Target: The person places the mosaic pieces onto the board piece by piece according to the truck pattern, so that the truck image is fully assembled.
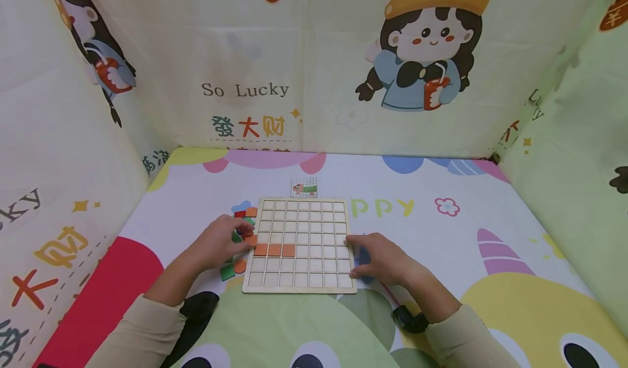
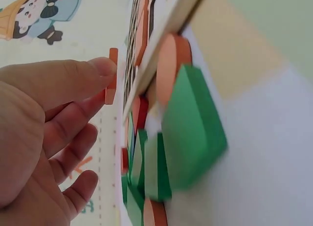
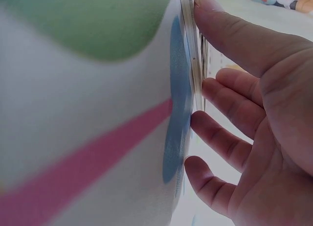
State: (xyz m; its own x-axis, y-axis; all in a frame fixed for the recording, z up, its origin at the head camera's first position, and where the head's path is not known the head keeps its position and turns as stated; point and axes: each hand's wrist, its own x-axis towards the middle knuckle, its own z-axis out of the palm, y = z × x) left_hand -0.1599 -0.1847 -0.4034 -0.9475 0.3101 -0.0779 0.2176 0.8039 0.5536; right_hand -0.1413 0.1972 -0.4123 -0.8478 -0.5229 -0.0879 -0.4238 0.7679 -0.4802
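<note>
A wooden grid board [image 1: 316,264] lies flat on the table, with three orange squares [image 1: 275,250] in a row at its left side. My left hand [image 1: 218,242] is just off the board's left edge. Between its thumb and forefinger it pinches an orange tile [image 2: 112,84], seen edge-on in the left wrist view. Spread along the right edge, my right hand [image 1: 385,259] touches the board's frame [image 3: 194,59] with its thumb and fingertips. Beside the left edge lie loose green, orange and red tiles [image 1: 228,272], partly hidden by the left hand.
A small printed card [image 1: 305,187] with a coloured grid lies just beyond the board's far edge. The tabletop cover [image 1: 392,188] carries bright cartoon prints. Printed cloth walls [image 1: 319,84] stand at the back and on both sides.
</note>
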